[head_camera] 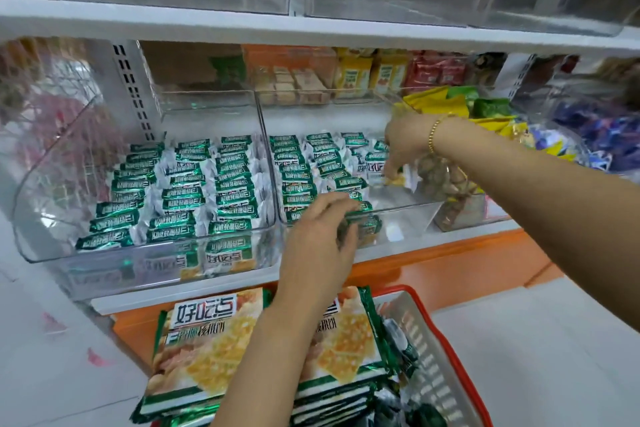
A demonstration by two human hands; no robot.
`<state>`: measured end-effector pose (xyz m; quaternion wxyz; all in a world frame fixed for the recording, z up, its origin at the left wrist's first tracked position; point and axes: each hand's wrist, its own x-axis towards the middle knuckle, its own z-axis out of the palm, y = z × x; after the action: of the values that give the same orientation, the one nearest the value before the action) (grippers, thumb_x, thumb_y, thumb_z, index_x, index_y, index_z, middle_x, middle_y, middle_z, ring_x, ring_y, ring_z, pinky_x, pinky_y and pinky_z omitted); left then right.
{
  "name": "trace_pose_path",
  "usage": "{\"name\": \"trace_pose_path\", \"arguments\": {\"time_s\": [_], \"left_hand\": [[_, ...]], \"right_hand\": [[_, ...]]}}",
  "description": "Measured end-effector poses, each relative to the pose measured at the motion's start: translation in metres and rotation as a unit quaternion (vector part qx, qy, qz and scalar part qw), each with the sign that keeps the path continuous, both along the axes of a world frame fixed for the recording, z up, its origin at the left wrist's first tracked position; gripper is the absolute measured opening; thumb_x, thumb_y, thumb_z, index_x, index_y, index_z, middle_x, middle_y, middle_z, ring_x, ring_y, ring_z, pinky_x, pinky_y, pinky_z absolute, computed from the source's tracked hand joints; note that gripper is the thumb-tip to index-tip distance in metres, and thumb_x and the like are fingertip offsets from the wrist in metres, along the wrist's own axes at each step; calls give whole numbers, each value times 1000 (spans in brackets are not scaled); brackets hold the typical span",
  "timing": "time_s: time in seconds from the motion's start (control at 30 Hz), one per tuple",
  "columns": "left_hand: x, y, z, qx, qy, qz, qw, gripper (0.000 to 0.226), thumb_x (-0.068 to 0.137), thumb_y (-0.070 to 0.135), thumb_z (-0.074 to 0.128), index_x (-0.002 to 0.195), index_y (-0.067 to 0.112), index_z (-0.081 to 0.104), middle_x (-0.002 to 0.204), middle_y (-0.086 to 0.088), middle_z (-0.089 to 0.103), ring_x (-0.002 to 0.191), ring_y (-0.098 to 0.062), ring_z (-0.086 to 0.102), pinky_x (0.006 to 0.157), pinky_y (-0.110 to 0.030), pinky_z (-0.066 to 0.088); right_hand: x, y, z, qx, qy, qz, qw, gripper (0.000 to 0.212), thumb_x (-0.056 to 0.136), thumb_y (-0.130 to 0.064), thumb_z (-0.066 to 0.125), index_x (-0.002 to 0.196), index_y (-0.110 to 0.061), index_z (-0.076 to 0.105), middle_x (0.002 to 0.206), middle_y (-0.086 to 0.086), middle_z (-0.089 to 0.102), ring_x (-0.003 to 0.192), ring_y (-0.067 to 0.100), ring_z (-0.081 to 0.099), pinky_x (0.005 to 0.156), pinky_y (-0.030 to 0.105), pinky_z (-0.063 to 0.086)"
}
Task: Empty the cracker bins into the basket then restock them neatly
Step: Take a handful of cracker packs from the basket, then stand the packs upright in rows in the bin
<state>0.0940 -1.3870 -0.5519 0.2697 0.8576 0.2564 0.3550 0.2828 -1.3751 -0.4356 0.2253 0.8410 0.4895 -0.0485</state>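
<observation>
Shop shelving, white boards with orange trim; clear acrylic bins stand on the middle shelf [145, 298].

Right hand [403, 146], gold bracelet [432, 137] at the wrist, reaches into the right-hand bin [408, 218]. Thumb and fingertips pinch a single cracker packet [375, 163] at the front of that bin's rightmost row. Left hand [317, 239] is at the same bin's front rim, fingers curled over the front packets of the middle row. Cannot tell whether it grips one or only steadies them.

Key relation: the rightmost row is short. Bare bin floor lies between the pinched packet and the front wall, toward the person and just below the right hand. Packets stand on edge in files, long axis left–right across the bin, so further ones should go in the same way. Right hand is nearer the gap; left hand is just beside it, on its left.

Left-hand bin [45, 204]: three full rows of green packets. Judgement: restocking phase, close to done, one row incomplete.

Basket [446, 350], red-rimmed, is below the shelf and holds large cracker bags [207, 340] stacked flat.

Unclear: the pinched packet is partly covered by fingers. The basket's near end is cut off at the frame edge. Any loose packets left in it would be hidden by the left forearm and the bags. Upper-shelf bins are blurred.
</observation>
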Motion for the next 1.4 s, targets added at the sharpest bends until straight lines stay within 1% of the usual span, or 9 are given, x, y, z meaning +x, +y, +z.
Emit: {"name": "trace_pose_path", "arguments": {"time_s": [0.23, 0.37, 0.47, 0.7, 0.87, 0.93, 1.07, 1.3, 1.4], "left_hand": [[-1, 10, 0, -17, -21, -13, 1000, 22, 92, 10, 56, 107, 13, 72, 111, 6, 64, 92, 0, 54, 81, 9, 25], [-3, 10, 1, -11, -34, -17, 999, 21, 91, 10, 57, 104, 12, 73, 107, 5, 65, 88, 4, 51, 80, 9, 26], [-3, 10, 0, -4, -43, -16, 999, 20, 91, 10, 57, 103, 13, 73, 106, 6, 66, 87, 5, 49, 80, 10, 26], [-5, 8, -1, -4, -28, -31, 999, 24, 93, 8, 54, 109, 11, 71, 113, 5, 62, 94, -2, 55, 85, 1, 32], [-18, 3, 3, -13, -10, -38, 999, 26, 95, 16, 54, 117, 14, 66, 120, 7, 57, 95, 7, 47, 86, 6, 26], [-26, -4, 5, -18, -29, -21, 999, 18, 93, 22, 57, 104, 17, 70, 106, 8, 61, 91, 4, 50, 84, -5, 35], [-45, -23, 7, -40, -35, -17, 998, 38, 92, 31, 52, 60, 11, 47, 56, 3, 42, 55, -12, 40, 56, -26, 32], [-89, -78, -23, -209, 187, -109, 954, 48, 93, 28, 56, 57, 1, 39, 57, -5, 47, 55, -8, 51, 59, -4, 33], [-108, -84, -62, -306, 315, -105, 892, 43, 94, 34, 55, 61, 7, 50, 62, 0, 56, 58, -10, 55, 63, -18, 40]], "right_hand": [[5, 36, -25, -95, -65, 11, 993, 29, 80, -38, 71, 87, -11, 63, 86, 1, 60, 81, 20, 57, 55, 25, 46], [19, 37, -35, -56, -44, 35, 997, 68, 78, -31, 75, 139, -13, 48, 134, 7, 55, 115, 24, 55, 84, 29, 48], [26, 30, -49, -6, -37, 51, 998, 76, 79, -26, 76, 146, -20, 39, 143, 9, 45, 129, 27, 43, 99, 30, 40], [36, 21, -77, 135, 56, 1, 989, 65, 70, 7, 73, 126, -12, 45, 124, 19, 46, 107, 33, 53, 77, 28, 40], [15, 0, -72, 234, 74, 53, 968, 31, 81, 3, 58, 109, -9, 52, 109, 18, 53, 103, 30, 51, 80, 33, 43], [-1, -26, -61, 255, 48, 93, 961, 6, 86, -5, 53, 86, -11, 53, 88, 11, 57, 91, 28, 56, 69, 30, 40], [-42, -94, -45, 285, 85, 138, 945, 20, 84, -20, 64, 71, -15, 50, 63, -3, 51, 70, 21, 51, 60, 27, 29], [-55, -175, -65, 155, 158, 90, 971, 27, 84, -37, 68, 69, -20, 54, 66, -10, 50, 73, 17, 55, 60, 28, 40], [-58, -188, -109, 25, 248, 71, 966, 23, 87, -36, 66, 78, -15, 62, 70, -8, 56, 71, 13, 54, 57, 21, 37]]}}
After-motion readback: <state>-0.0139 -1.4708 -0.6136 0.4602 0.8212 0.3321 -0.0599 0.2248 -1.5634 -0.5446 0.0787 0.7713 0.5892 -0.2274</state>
